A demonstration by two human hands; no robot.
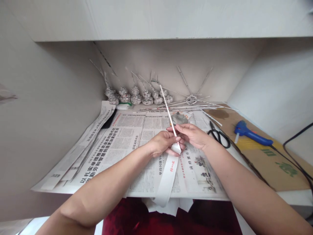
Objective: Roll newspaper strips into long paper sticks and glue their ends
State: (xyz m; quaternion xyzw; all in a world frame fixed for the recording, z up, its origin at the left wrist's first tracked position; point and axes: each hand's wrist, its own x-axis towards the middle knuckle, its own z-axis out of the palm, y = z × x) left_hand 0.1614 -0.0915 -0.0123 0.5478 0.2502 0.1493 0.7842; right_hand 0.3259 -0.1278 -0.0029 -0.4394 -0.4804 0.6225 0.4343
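Observation:
A strip of newspaper point(168, 176) is partly rolled into a thin white paper tube point(166, 102) that slants up and away from me. My left hand point(162, 143) is closed on the strip where it turns into the tube, thumb on top. Fingers of my right hand point(190, 133) pinch the tube just above, close against the left fingers. The strip's unrolled tail hangs down over the table's front edge towards my lap. A grey lump point(179, 118) lies beyond my hands, and black-handled scissors point(218, 135) lie right of them.
Several woven paper gourds point(135, 95) line the back wall, with a spoked paper weave point(191, 99) beside them. Paper tubes point(181, 107) lie in front. Cut paper strips point(80, 147) are stacked left. A blue glue gun point(251, 133) rests on cardboard point(264, 166) at right. A shelf point(156, 19) overhangs.

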